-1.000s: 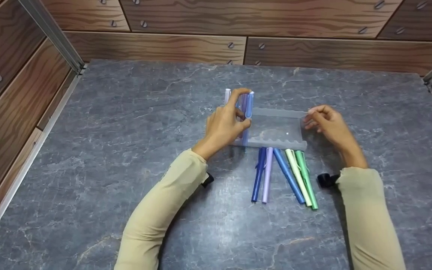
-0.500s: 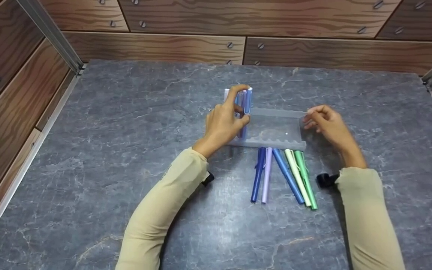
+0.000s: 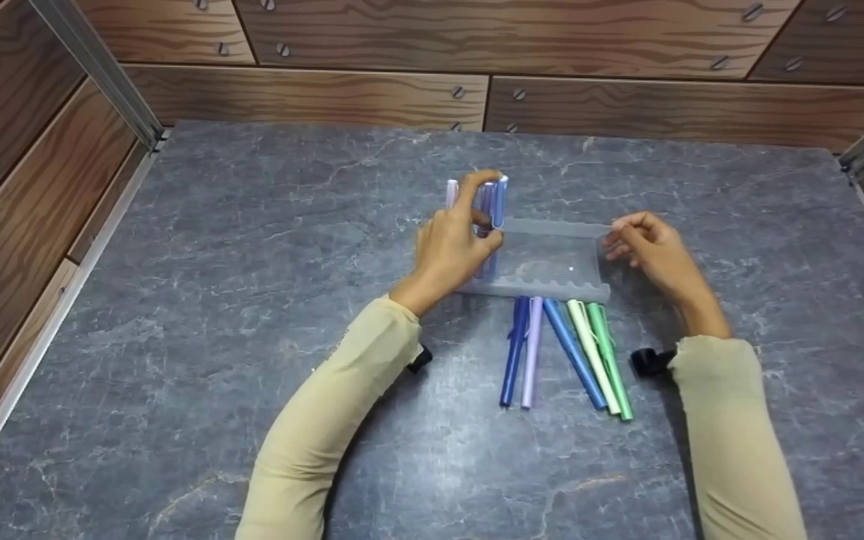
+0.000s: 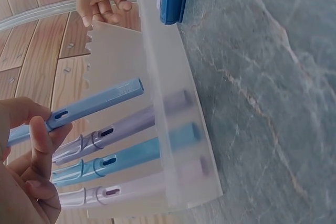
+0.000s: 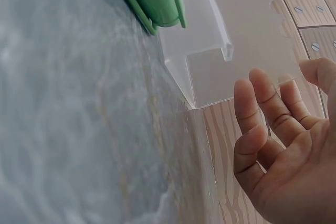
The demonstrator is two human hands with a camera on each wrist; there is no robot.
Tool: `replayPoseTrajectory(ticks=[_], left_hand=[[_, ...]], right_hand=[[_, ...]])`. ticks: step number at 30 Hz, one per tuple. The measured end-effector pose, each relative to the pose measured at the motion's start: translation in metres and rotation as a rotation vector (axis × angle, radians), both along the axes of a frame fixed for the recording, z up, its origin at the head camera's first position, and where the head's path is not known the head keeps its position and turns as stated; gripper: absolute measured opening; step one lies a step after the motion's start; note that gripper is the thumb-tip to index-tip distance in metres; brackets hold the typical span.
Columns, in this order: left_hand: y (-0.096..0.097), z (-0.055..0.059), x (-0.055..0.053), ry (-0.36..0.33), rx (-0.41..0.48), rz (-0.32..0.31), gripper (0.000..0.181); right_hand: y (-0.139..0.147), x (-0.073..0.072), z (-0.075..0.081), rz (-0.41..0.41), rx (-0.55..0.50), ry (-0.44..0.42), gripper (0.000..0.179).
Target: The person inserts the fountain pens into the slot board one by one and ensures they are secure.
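Note:
My left hand (image 3: 451, 247) pinches a light blue pen (image 4: 97, 106) between thumb and fingers, over the left part of a translucent plastic pen rack (image 3: 544, 255) with scalloped edges. In the left wrist view, this pen's lower end is above the rack's front lip. Beside it, a purple pen (image 4: 126, 127), a turquoise pen (image 4: 131, 153) and a pale lilac pen (image 4: 136, 184) lean in the rack, their lower ends behind the lip. My right hand (image 3: 653, 244) holds the rack's far right corner with thumb and index finger, the other fingers loosely bent.
In front of the rack lie a dark blue pen (image 3: 514, 352), a lilac pen (image 3: 532, 352), a blue pen (image 3: 574, 352), a pale green pen (image 3: 594, 356) and a green pen (image 3: 612, 360). Wood-patterned panels (image 3: 312, 97) border the grey marbled table (image 3: 252, 225).
The left hand with the light blue pen rose slightly, then came down a little and shifted slightly right. The right hand stays at the rack's corner; the loose pens lie as before.

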State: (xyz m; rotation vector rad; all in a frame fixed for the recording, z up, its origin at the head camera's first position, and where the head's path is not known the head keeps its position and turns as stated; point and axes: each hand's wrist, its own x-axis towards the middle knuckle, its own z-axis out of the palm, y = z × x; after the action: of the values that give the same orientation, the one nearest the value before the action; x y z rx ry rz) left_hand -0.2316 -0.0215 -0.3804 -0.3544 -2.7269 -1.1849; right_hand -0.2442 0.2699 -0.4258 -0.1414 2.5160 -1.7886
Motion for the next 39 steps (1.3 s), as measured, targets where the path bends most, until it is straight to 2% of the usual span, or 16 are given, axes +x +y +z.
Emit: replayPoseTrajectory(ticks=[14, 23, 33, 39], left_hand=[[0.005, -0.008, -0.002, 0.004, -0.017, -0.013, 0.064], [0.005, -0.012, -0.001, 0.000, -0.054, -0.031, 0.064], [0.006, -0.016, 0.001, 0.034, -0.110, -0.047, 0.063], [0.007, -0.017, 0.002, 0.025, -0.110, -0.042, 0.064]], right_hand=[[0.002, -0.001, 0.000, -0.012, 0.024, -0.019, 0.009], [0.000, 0.002, 0.002, 0.008, 0.039, -0.002, 0.024], [-0.001, 0.002, 0.003, -0.002, 0.036, 0.006, 0.013], [-0.001, 0.002, 0.002, -0.003, 0.019, 0.009, 0.010]])
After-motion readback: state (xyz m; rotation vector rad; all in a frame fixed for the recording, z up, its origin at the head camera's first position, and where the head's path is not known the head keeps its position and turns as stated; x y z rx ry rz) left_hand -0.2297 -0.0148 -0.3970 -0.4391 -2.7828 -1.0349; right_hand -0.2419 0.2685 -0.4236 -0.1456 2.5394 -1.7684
